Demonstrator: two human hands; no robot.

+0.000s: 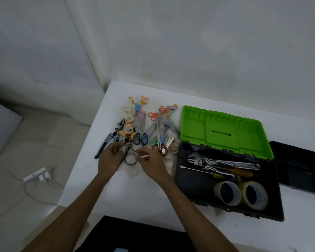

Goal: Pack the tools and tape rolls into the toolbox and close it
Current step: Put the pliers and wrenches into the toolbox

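Note:
The black toolbox (278,206) stands open at the right, its green lid (195,128) tilted back. Inside lie a wrench (225,161), screwdrivers (242,172) and two big tape rolls (240,194). Left of it is a heap of scissors (141,138), pliers (108,140) and small tape rolls (129,119). My left hand (108,160) hovers over black-and-white pliers handles (125,151), fingers curled near them. My right hand (152,163) pinches a small white piece just above a thin dark tape ring (130,160).
The white table (116,190) ends at the left over a tiled floor with a white power strip (37,175) and its cable. A black object (302,170) lies right of the toolbox. A dark surface (135,233) sits at the near edge. A wall is behind.

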